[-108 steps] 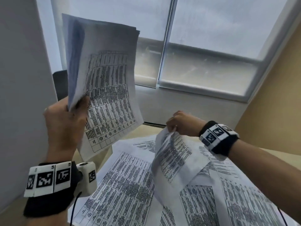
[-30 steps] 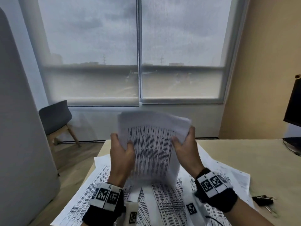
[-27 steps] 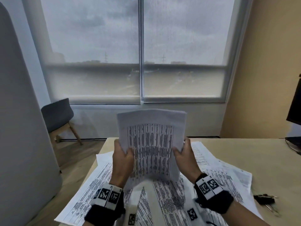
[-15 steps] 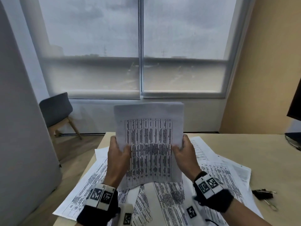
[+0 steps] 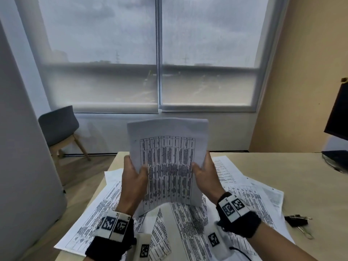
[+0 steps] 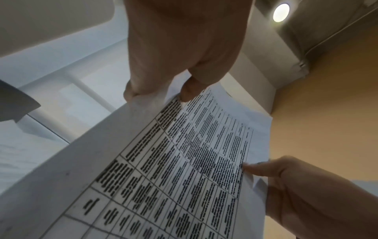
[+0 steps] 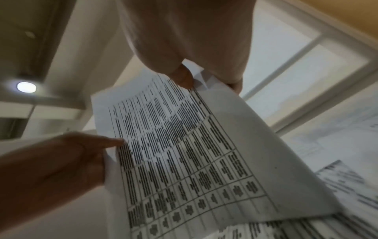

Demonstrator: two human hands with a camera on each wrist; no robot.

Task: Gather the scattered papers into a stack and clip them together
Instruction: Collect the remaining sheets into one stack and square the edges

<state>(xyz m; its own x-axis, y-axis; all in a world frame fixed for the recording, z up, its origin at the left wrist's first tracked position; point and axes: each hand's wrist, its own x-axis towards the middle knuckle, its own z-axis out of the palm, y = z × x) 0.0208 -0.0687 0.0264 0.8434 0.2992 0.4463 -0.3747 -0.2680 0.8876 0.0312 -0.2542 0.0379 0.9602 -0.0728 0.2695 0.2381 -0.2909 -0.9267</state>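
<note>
The left hand (image 5: 132,178) and right hand (image 5: 204,175) each close their grip on a side edge of the paper stack (image 5: 168,164), thumbs on its printed face, holding it upright above the bench (image 5: 293,178); loose sheets (image 5: 244,202) lie beneath; a binder clip (image 5: 296,221) rests beside them.

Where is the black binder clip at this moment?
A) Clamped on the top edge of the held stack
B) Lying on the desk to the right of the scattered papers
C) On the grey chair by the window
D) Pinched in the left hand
B: the black binder clip lies on the desk right of the scattered papers, while the left hand and the right hand hold only the stack.
</note>
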